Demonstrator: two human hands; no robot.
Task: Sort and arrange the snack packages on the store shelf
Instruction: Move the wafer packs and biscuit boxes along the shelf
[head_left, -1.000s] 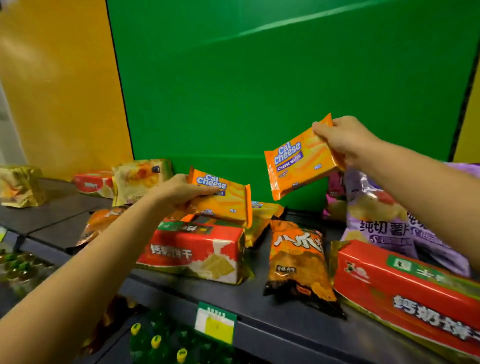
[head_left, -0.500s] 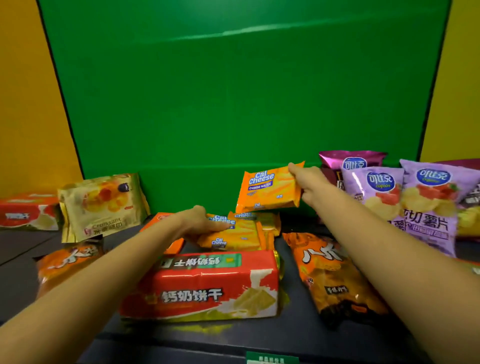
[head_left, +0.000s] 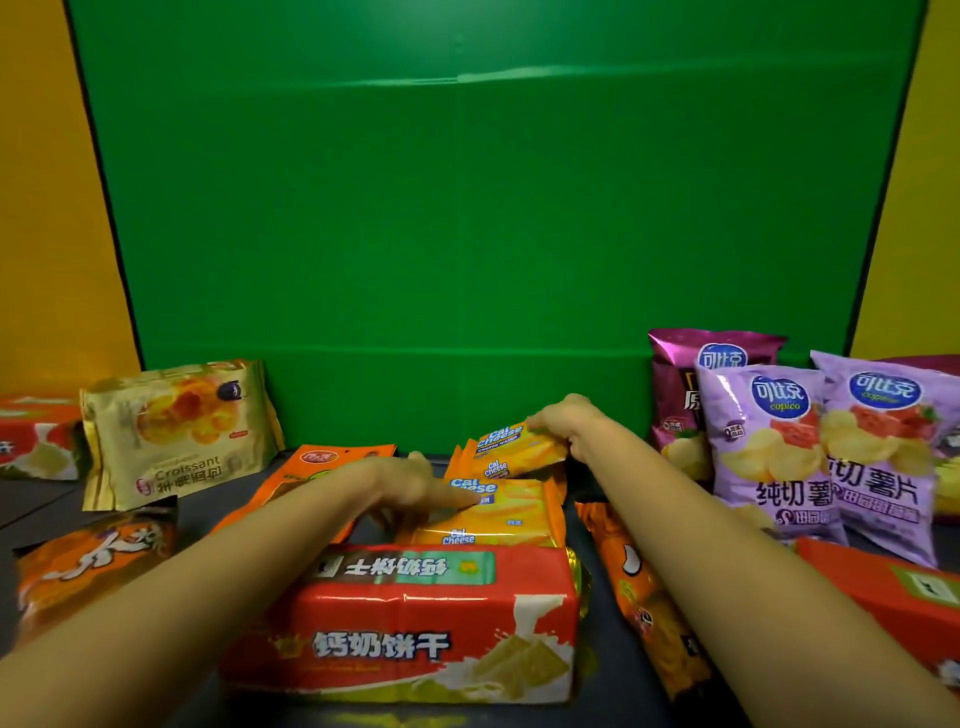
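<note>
Right hand (head_left: 563, 422) closed on the top corner of a flat orange foil Cal Cheese wafer packet (head_left: 511, 451), tilted and resting on further orange Cal Cheese packets (head_left: 498, 512) piled at mid-shelf. Left hand (head_left: 415, 486) laid on that pile, fingers (head_left: 457, 500) stretched loosely over the top packet; blurred, so grip impossible to tell. Directly in front of the pile, a long red plastic-wrapped biscuit pack (head_left: 415, 623) lying flat on the dark grey shelf (head_left: 597, 686). To the left, a golden croissant bag (head_left: 171, 431) propped against the green back panel (head_left: 467, 208), and an orange-brown crisp bag (head_left: 88, 561) lying near the shelf's front. To the right, upright purple potato chip bags (head_left: 769, 447) standing side by side, another orange-brown bag (head_left: 649, 597) partly under the right forearm.
</note>
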